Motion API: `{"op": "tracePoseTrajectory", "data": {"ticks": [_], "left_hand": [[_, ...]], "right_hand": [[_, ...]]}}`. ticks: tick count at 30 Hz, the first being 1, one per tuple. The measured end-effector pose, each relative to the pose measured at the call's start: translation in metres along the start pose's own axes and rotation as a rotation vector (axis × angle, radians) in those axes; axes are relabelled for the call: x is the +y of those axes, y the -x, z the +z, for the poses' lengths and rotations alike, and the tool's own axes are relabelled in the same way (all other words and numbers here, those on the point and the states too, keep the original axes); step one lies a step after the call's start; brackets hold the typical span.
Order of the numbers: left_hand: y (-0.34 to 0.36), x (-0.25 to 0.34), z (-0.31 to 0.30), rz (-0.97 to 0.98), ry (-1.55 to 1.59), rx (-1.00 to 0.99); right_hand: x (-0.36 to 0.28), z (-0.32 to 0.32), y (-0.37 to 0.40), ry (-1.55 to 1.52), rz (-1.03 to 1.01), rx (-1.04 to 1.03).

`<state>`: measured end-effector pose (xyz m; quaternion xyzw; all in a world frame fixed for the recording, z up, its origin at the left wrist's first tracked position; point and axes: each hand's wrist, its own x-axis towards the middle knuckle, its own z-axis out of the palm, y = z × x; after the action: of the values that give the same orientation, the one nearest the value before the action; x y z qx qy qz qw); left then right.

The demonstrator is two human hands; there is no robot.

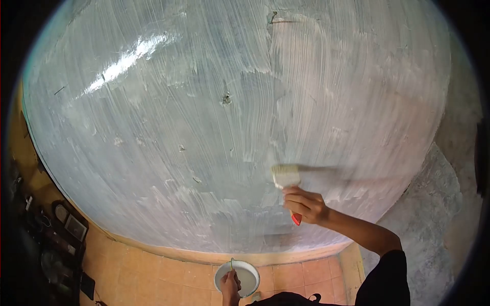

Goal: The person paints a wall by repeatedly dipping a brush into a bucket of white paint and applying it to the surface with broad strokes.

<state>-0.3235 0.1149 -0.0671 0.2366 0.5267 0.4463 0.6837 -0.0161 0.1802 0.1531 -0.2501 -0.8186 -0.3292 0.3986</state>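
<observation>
My right hand (308,205) is closed around the handle of a wide paintbrush (287,177), whose red handle end pokes out below my fingers. The brush's pale bristles point up and lie at the surface of the grey wall (204,132), which carries streaky whitish brush strokes. Lower down, my left hand (230,283) grips the thin handle of a round bucket (255,270). Milky, greyish liquid (247,280) fills part of it. My left forearm and fingers hide some of the bucket.
Orange floor tiles (168,275) run along the wall's foot, above them a yellowish skirting (286,256). Dark furniture with a framed item (75,227) stands at the lower left. Rough bare grey wall (423,209) lies to the right. A nail-like bit (274,18) sticks out high up.
</observation>
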Motion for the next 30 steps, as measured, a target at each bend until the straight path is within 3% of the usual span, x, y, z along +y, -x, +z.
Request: {"op": "tracePoseTrajectory", "data": {"ticks": [4, 6, 8, 11, 15, 16, 18, 20, 22, 25, 26, 30], "left_hand": [[-0.001, -0.003, -0.007, -0.052, -0.024, -0.022], [-0.001, -0.004, -0.007, -0.049, -0.025, -0.024], [0.0, -0.002, -0.008, -0.044, -0.029, -0.028], [-0.001, 0.004, -0.009, -0.027, -0.033, -0.038], [-0.004, 0.005, -0.014, -0.02, -0.033, -0.043], [-0.005, 0.006, -0.014, -0.012, -0.033, -0.055], [-0.006, 0.007, -0.013, -0.022, -0.033, -0.063], [-0.008, 0.007, -0.014, -0.025, -0.029, -0.071], [-0.01, 0.004, -0.014, -0.012, -0.027, -0.081], [-0.011, 0.003, -0.017, -0.013, -0.032, -0.062], [-0.012, 0.004, -0.019, -0.016, -0.035, -0.063], [-0.012, 0.002, -0.026, -0.008, -0.036, -0.028]], "right_hand": [[-0.009, -0.005, -0.01, -0.192, 0.167, -0.083], [0.005, -0.011, -0.032, -0.353, 0.42, -0.081], [0.025, -0.021, -0.065, -0.324, 0.474, -0.055], [0.054, -0.042, -0.115, -0.319, 0.383, -0.008], [0.088, -0.083, -0.194, -0.1, 0.155, 0.18], [0.095, -0.095, -0.209, 0.073, 0.108, 0.189], [0.099, -0.11, -0.232, 0.133, 0.102, 0.171], [0.097, -0.116, -0.246, 0.23, -0.039, 0.222], [0.101, -0.11, -0.241, 0.296, -0.112, 0.267], [0.101, -0.077, -0.196, 0.095, -0.045, 0.302], [0.089, -0.068, -0.178, 0.268, -0.113, 0.224], [0.054, -0.017, -0.08, 0.213, -0.134, 0.082]]}}
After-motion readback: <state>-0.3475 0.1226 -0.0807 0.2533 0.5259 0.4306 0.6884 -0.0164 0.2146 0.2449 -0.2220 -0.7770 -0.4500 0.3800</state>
